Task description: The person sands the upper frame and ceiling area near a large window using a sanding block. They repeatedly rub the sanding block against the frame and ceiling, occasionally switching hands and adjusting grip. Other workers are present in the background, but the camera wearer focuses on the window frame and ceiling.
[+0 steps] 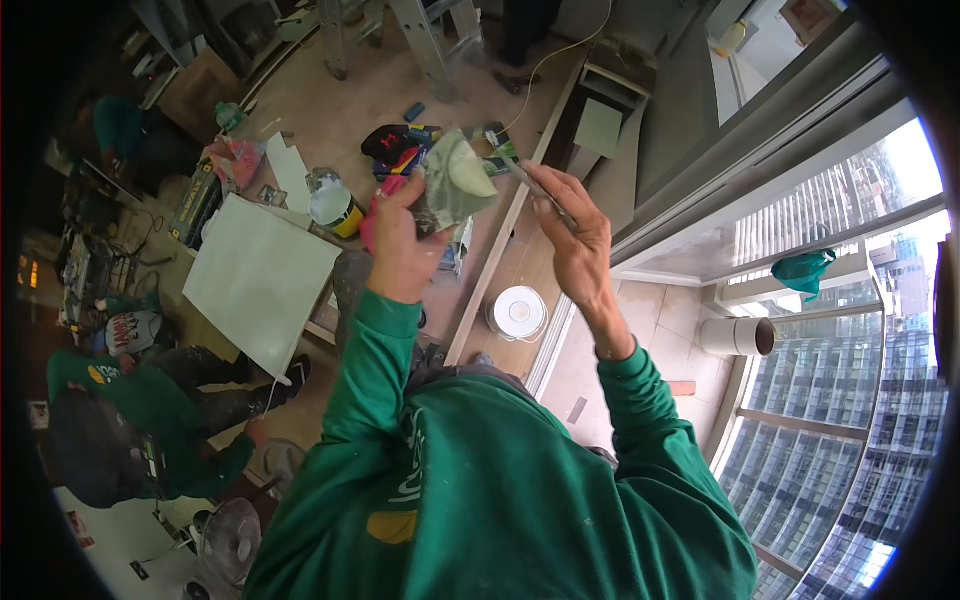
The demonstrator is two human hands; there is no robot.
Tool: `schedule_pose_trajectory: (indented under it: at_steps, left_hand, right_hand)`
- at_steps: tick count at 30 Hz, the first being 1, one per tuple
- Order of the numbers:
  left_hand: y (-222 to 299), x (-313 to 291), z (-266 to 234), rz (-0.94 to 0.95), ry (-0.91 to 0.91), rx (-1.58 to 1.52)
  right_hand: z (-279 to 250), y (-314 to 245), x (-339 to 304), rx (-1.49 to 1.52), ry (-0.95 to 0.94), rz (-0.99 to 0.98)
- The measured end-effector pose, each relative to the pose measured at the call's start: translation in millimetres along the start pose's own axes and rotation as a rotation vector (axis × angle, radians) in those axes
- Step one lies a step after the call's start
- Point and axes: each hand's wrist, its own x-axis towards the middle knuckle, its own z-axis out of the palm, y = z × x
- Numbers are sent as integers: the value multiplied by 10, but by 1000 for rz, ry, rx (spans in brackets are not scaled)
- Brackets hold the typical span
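My left hand (400, 240) is raised in front of me, gripping a small grey-green board (440, 195). A smooth mound of white putty (470, 172) lies on the board's right side. To its right, my right hand (580, 235) is closed around a thin flat tool (545, 188), seen nearly edge-on, which looks like a putty knife. The tool's tip points up and left toward the putty, and I cannot tell whether they touch. Fingers cover most of its handle.
On the floor below stands a white bucket (520, 312). To the left are a pale panel (260, 280) and an open paint can (335, 205). A stepladder (420, 45) stands ahead. At lower left, a person in green (130, 420) sits or crouches. Large windows (820, 400) line the right.
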Motion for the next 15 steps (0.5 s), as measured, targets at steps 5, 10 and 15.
schedule_pose_trajectory:
  at_steps: [5,10,15]
  left_hand:
    - [-248,-29,-99,207,-58,552]
    - [71,-243,-167,724,-122,1476]
    - [63,-98,-55,-70,153,47]
  right_hand:
    - [394,26,-210,-83,166,-148]
    - [34,162,-381,-368,-71,-125]
    - [-253,241,-45,346,64,480]
